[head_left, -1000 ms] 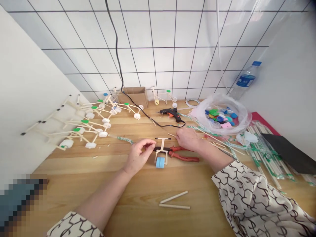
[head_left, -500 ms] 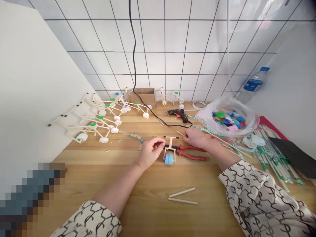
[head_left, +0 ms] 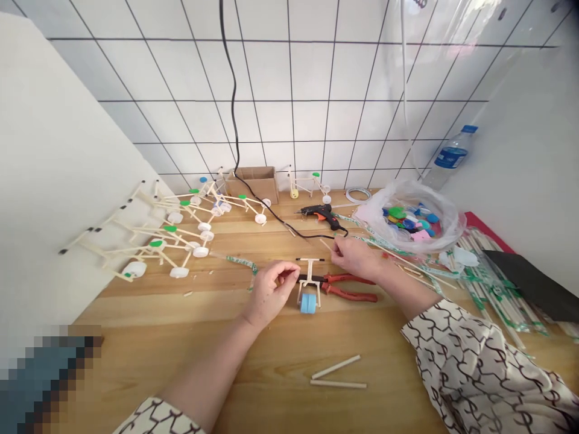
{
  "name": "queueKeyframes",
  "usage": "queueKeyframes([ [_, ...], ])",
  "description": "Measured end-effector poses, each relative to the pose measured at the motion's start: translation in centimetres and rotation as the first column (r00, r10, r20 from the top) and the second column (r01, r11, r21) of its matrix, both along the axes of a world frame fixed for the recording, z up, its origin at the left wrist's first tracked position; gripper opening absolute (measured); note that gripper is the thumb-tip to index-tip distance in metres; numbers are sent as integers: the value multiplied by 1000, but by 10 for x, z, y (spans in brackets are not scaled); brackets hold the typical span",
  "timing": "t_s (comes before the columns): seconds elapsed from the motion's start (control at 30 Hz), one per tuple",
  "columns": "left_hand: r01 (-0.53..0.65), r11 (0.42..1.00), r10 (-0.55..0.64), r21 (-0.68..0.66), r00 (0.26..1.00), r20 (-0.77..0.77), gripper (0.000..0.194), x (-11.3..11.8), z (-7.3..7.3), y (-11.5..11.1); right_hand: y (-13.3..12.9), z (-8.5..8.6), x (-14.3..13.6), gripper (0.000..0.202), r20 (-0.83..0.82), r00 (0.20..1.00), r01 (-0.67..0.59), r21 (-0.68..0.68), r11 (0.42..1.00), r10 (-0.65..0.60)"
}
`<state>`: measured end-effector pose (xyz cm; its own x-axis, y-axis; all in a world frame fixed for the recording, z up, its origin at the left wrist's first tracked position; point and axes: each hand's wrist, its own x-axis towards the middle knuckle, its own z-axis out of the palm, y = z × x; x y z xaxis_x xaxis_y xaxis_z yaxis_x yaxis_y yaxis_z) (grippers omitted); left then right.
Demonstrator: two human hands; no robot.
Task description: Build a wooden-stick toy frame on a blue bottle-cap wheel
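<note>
A small wooden-stick frame (head_left: 310, 271) with black-tipped handlebars and a light blue wheel (head_left: 308, 304) rests across the jaws of red-handled pliers (head_left: 350, 295). At its left side, my left hand (head_left: 271, 292) has thumb and forefinger pinched together; what they grip is hidden. My right hand (head_left: 355, 256) is closed just beyond the pliers' handles, with a thin pale stick (head_left: 325, 244) poking out to the left of its fingers. Closer to me, two loose sticks (head_left: 338, 384) lie on the wooden table (head_left: 253, 380).
Several stick bicycles (head_left: 167, 241) crowd the left, near a cardboard box (head_left: 256, 184). A glue gun (head_left: 321, 212) with a black cord lies behind my hands. To the right are a plastic bag (head_left: 446, 223) of bottle caps, a water bottle (head_left: 452, 155) and bundled sticks (head_left: 502, 295).
The camera view has shifted slightly, so most things sit a little lower in the picture. Both hands keep nearly the same places beside the stick frame.
</note>
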<state>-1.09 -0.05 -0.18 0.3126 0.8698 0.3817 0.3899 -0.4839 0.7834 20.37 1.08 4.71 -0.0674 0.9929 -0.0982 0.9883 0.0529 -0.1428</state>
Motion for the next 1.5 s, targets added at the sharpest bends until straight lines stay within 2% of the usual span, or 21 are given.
queueKeyframes([
  [0.1,1,1000,-1,-5,1000,17,15,0,0,-1,-4,5,-3,16,-70,997,-4,64,998,9],
  [0.17,-6,1000,7,-13,999,35,15,0,1,-1,-8,8,-7,11,-190,980,-43,119,992,65],
  [0.3,-34,996,43,-84,994,105,14,1,13,-2,-19,11,-15,5,-486,848,-146,169,975,211],
  [0.4,-18,983,45,-181,989,144,14,5,28,-2,-24,13,-21,5,-635,738,-208,108,972,229],
  [0.47,28,971,12,-238,986,164,15,10,37,0,-24,14,-24,7,-661,713,-236,87,968,233],
  [0.6,91,958,-34,-272,978,208,16,20,44,5,-20,16,-29,12,-597,757,-247,115,962,266],
  [0.73,3,980,37,-198,979,200,15,22,36,9,-18,20,-34,16,-525,813,-218,125,968,251],
  [0.9,-89,991,103,-95,983,149,12,16,32,9,-12,26,-26,12,-537,820,-172,96,980,196],
  [1.03,-121,990,131,-70,979,155,13,14,35,9,16,26,2,14,-428,903,37,170,985,40],
  [1.17,-112,991,125,-77,975,185,14,14,35,10,58,16,24,22,-228,963,177,133,975,-144],
  [1.2,-111,991,124,-78,974,191,14,14,34,11,67,13,25,24,-150,972,196,95,976,-181],
  [1.33,-121,990,134,-76,972,195,12,11,31,14,95,2,20,28,-79,974,215,32,976,-212],
  [1.5,-98,993,108,-60,974,197,9,10,28,16,107,-1,7,36,-20,959,282,-52,958,-283],
])
